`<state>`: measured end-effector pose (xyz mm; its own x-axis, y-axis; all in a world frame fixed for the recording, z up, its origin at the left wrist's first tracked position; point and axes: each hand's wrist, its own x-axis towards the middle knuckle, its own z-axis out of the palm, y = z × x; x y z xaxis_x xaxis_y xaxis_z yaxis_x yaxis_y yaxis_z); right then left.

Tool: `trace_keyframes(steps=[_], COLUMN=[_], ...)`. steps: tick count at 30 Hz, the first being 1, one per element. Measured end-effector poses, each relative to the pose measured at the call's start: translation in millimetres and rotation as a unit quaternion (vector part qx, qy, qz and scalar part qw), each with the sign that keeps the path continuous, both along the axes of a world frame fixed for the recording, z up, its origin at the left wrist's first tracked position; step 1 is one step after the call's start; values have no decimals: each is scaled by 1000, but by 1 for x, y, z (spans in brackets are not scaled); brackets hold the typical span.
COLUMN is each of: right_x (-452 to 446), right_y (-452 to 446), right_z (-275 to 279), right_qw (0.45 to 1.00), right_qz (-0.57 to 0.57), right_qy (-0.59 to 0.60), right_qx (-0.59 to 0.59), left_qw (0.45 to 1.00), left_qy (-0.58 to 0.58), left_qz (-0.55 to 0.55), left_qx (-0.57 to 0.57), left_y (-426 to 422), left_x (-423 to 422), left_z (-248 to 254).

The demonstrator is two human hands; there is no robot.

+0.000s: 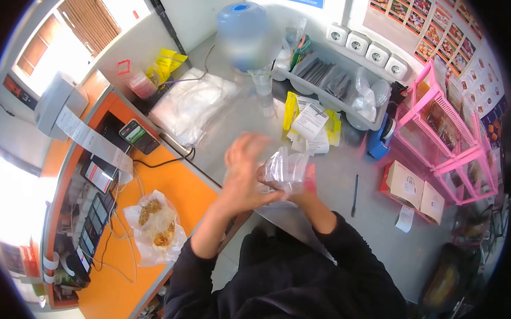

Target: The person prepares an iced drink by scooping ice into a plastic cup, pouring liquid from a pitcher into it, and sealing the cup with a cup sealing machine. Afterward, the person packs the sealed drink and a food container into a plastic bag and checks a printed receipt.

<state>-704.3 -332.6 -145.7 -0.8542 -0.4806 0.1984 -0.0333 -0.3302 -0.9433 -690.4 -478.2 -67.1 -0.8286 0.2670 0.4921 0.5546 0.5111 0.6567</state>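
A crinkled clear plastic bag [286,165] is in front of me, above the grey counter's near edge. My right hand [295,196] grips it from below and behind, with most of its fingers hidden by the plastic. Something pink or red shows at the bag's right side; I cannot make out what it is. Just left of the bag, my left hand [242,174] is raised with fingers apart and blurred by motion. Its thumb reaches toward the bag's lower edge; whether it touches cannot be told.
Receipts [310,121] lie on yellow packets beyond my hands. Behind them stands a grey bin [335,103] of dark cutlery. A pen [355,195], an open box [408,187] and a pink rack [443,136] are rightward. Wrapped food [156,226] sits on the orange counter [116,277].
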Motion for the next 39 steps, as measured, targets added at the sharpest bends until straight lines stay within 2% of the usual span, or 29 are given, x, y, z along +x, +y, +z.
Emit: trace_keyframes(steps=[2, 3, 4, 5, 8, 9, 10, 11, 13, 14, 15, 16, 17, 18, 19, 21, 22, 23, 27, 28, 30, 32, 33, 34, 35, 37, 39], right_x=[-3, -9, -14, -13, -32, -44, -52, -59, -71, -61, -43, -26, -9, 12, 33, 69, 89, 99, 93, 77, 33, -57, -109, -165, -228, -357, -465], right_y=[0, -1, -3, -11, -12, -5, 12, 35, 83, 98, 105, 106, 105, 97, 84, 52, 33, 17, -46, -42, -23, 6, 18, 25, 34, 41, 42], right_z=[18, 30, 42, 50, 62, 54, 35, 11, -36, -58, -74, -81, -85, -81, -77, -79, -77, -97, -82, -72, -36, 15, 39, 65, 71, 38, -14], right_qw=[986, 934, 848, 790, 754, 803, 847, 882, 916, 932, 936, 912, 880, 851, 818, 753, 742, 750, 818, 824, 836, 746, 809, 801, 784, 715, 601], right_qz=[0, -23, -45, -61, 10, 25, -33, -91, -108, -137, -166, -253, -335, -402, -465, -522, -488, -463, -313, -308, -291, -411, -435, -442, -421, -395, -327], right_qy=[153, 317, 467, 524, 525, 473, 404, 334, 215, 110, 5, 48, 93, 86, 80, 161, 222, 240, 277, 294, 330, 426, 287, 299, 325, 354, 410], right_qx=[70, 161, 247, 313, 393, 361, 343, 321, 321, 318, 310, 318, 325, 328, 328, 368, 403, 407, 396, 374, 326, 305, 271, 272, 319, 456, 603], left_qw=[990, 967, 914, 836, 882, 879, 863, 864, 863, 858, 875, 887, 907, 907, 915, 930, 933, 948, 961, 957, 957, 954, 950, 961, 961, 958, 945], left_qy=[-105, -203, -293, -384, -307, -347, -367, -405, -402, -365, -288, -207, -84, 42, 61, 115, 140, 103, 4, -7, 8, 20, 29, -10, 6, -1, 4], left_qz=[-43, -132, -206, -258, -267, -304, -347, -299, -305, -362, -390, -410, -388, -353, -325, -227, -176, -126, 65, 113, 124, 129, 129, 119, 117, 103, 99], left_qx=[84, 80, 191, 295, 237, 122, -2, -19, -5, 24, -13, -45, -139, -227, -231, -266, -281, -274, -268, -269, -263, -271, -283, -250, -250, -267, -311], left_y=[-20, -27, -20, -12, -32, -23, -15, -4, 6, 8, 12, 16, 22, 24, 21, 8, 0, -8, -25, -25, -26, -27, -26, -24, -23, -23, -23], left_x=[-8, -15, -25, -34, -42, -47, -51, -53, -64, -78, -87, -95, -98, -101, -99, -84, -76, -70, -61, -64, -64, -61, -62, -60, -60, -64, -61], left_z=[-22, -33, -53, -74, -137, -101, -65, -63, -68, -80, -76, -72, -57, -48, -54, -46, -45, -49, -88, -98, -103, -110, -110, -97, -96, -119, -142])
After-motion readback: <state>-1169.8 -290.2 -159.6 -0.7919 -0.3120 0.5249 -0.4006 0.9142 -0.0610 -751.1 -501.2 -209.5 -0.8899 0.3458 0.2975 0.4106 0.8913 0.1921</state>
